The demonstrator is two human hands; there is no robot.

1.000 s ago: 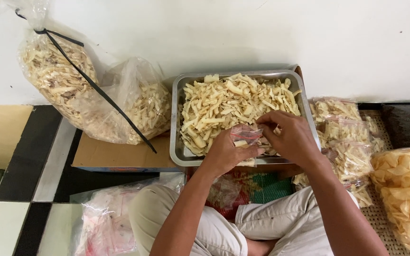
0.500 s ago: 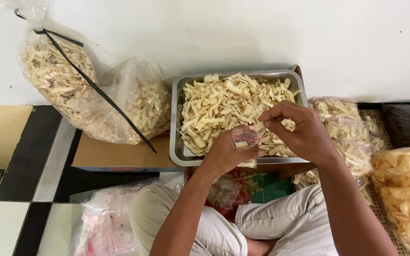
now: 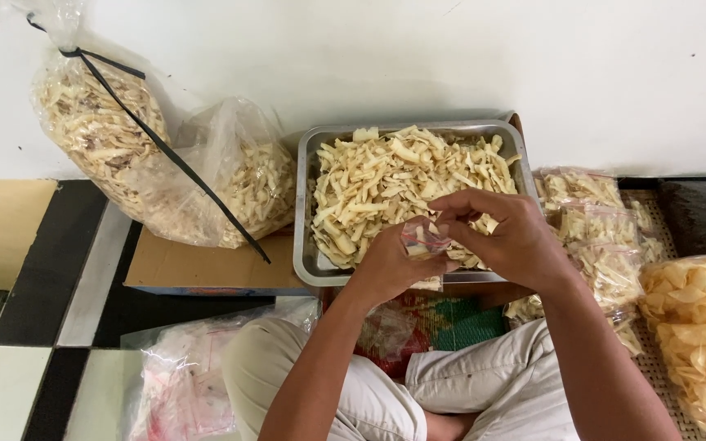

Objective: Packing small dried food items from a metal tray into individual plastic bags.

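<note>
We hold small clear pouch [image 3: 423, 238] over near edge of steel tray [image 3: 307, 212] (spills fall back in). Left hand [image 3: 386, 265] grips pouch from below; right hand [image 3: 507, 235] pinches its mouth apart, fingers curled. Pale chips [image 3: 386, 175] heaped in tray; filled packets [image 3: 594, 237] stacked right.

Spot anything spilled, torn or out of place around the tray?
Nothing stands out. The chips sit inside the metal tray, none spilled on the cardboard. The left hand holds a small clear bag, the right hand at its mouth. The big tied bag looks intact.
</note>
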